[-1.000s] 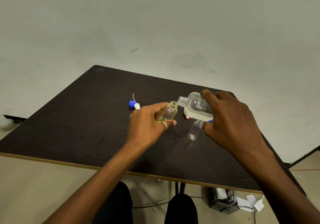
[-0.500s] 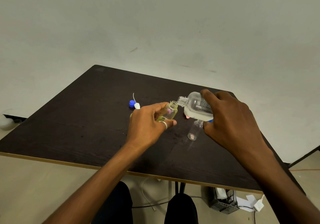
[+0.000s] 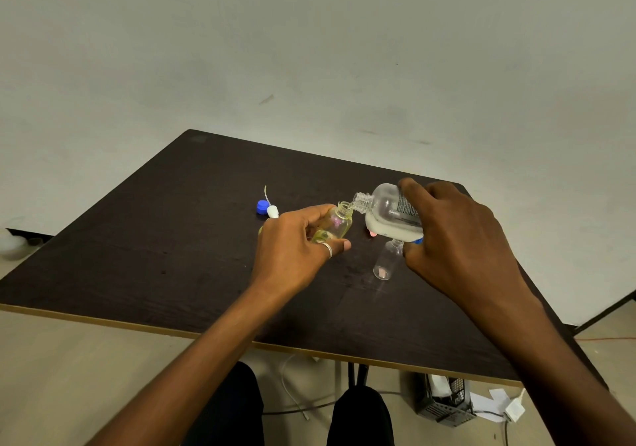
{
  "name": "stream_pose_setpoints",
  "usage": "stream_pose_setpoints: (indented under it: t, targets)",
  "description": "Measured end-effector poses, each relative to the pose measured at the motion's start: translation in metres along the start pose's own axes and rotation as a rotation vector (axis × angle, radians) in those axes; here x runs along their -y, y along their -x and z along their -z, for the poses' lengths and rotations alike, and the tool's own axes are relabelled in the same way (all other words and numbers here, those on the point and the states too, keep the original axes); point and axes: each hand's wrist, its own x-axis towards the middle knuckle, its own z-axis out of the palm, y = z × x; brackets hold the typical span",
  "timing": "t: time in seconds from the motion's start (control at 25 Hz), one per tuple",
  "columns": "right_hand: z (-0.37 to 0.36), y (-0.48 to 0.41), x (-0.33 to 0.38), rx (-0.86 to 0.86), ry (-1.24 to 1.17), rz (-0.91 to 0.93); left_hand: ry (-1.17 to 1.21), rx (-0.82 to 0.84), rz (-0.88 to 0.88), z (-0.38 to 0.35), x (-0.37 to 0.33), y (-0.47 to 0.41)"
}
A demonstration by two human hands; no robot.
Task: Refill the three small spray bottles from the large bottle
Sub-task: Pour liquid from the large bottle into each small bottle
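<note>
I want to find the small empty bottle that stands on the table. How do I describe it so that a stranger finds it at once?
Look at the dark table, near its right side, just under the large bottle that the right hand tips. There stands a small clear bottle, upright and uncapped. Unlike the yellowish small bottle in the left hand, nobody holds it.

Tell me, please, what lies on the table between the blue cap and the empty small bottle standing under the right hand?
In the head view, the left hand with its small bottle fills most of the stretch from the blue cap to the empty bottle.
</note>
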Motion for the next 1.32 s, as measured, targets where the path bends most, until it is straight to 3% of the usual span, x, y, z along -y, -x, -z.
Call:
stream_pose_setpoints:
  t: [1.32]
  targets:
    - [0.0016,-0.0003,0.0007,0.001,-0.013,0.006,0.015,0.014,0.024,-0.0012,0.0013,0.0005]
